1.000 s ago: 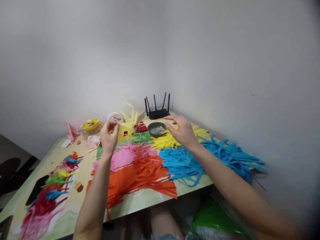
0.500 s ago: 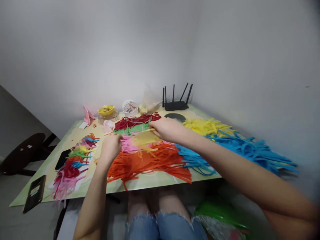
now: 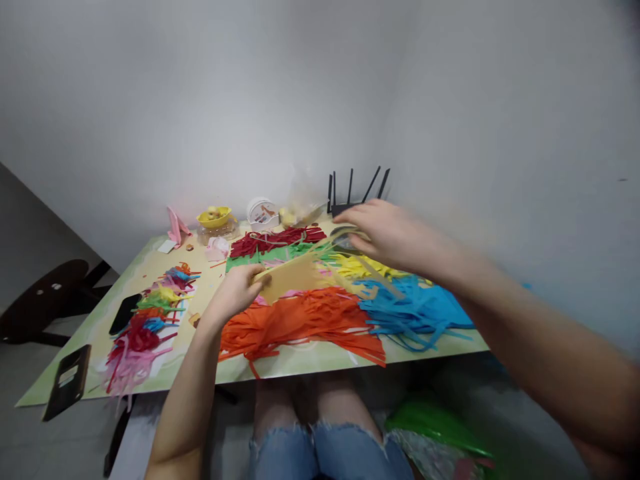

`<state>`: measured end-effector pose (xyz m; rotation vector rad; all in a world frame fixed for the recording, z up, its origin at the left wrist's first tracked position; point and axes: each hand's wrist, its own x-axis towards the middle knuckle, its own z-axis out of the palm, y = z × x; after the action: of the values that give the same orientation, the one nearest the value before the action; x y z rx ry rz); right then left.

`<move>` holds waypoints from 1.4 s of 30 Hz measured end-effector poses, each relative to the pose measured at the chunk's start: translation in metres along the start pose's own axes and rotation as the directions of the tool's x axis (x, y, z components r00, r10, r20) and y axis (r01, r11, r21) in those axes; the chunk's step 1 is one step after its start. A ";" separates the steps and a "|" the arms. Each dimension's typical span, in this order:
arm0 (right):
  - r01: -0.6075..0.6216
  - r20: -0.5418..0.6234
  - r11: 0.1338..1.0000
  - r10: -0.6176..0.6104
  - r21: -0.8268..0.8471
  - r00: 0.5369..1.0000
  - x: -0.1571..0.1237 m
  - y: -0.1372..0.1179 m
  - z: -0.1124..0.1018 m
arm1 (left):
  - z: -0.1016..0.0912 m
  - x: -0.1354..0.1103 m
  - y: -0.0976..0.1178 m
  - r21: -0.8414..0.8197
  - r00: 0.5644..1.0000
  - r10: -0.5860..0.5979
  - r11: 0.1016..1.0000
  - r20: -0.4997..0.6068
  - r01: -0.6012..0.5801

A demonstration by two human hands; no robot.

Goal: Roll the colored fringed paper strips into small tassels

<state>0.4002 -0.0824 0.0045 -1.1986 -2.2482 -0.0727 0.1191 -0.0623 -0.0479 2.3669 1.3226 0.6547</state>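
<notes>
Away from the left hand [image 3: 243,288] and toward two o'clock, the right hand [image 3: 383,232] has swung over the last half second. Pinched at its nine-o'clock end by the left hand, the yellow sheet [image 3: 289,275] hangs over the table [image 3: 320,360]; the right hand, blurred, reaches its fringed end, grip impossible to tell. Orange strips [image 3: 305,327] lie at five o'clock from the sheet, red strips [image 3: 275,242] at twelve.

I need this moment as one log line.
left hand: holds pale yellow fringed sheet | right hand: to its right, grip unclear | nearby: orange strips
</notes>
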 end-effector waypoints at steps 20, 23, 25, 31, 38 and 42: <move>-0.117 0.112 0.764 0.059 0.635 0.992 -0.025 -0.027 0.077 | 0.001 -0.039 -0.006 -0.538 0.997 -0.060 0.842 -0.041 0.029; -0.085 0.061 0.697 0.060 0.712 0.996 -0.033 -0.027 0.082 | 0.007 -0.045 -0.013 -0.591 0.993 -0.076 0.806 -0.090 0.008; -0.057 0.043 0.663 0.038 0.747 0.998 -0.036 -0.027 0.082 | 0.008 -0.049 -0.016 -0.613 0.993 -0.061 0.790 -0.101 -0.013; 0.002 0.047 0.661 -0.057 0.750 0.997 -0.038 -0.022 0.079 | 0.000 -0.057 -0.010 -0.607 0.993 0.053 0.788 -0.103 -0.105; 0.072 0.172 0.721 -0.259 0.689 0.950 -0.030 -0.012 0.060 | -0.018 -0.062 -0.004 -0.431 0.978 0.209 0.882 -0.007 -0.191; 0.061 0.280 0.753 -0.317 0.655 0.906 -0.026 -0.010 0.051 | -0.031 -0.067 -0.003 -0.334 0.962 0.242 0.923 0.123 -0.190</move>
<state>0.3795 -0.0921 -0.0496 -0.6312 -2.4010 0.8522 0.0698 -0.1165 -0.0387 2.2580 0.8218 0.6645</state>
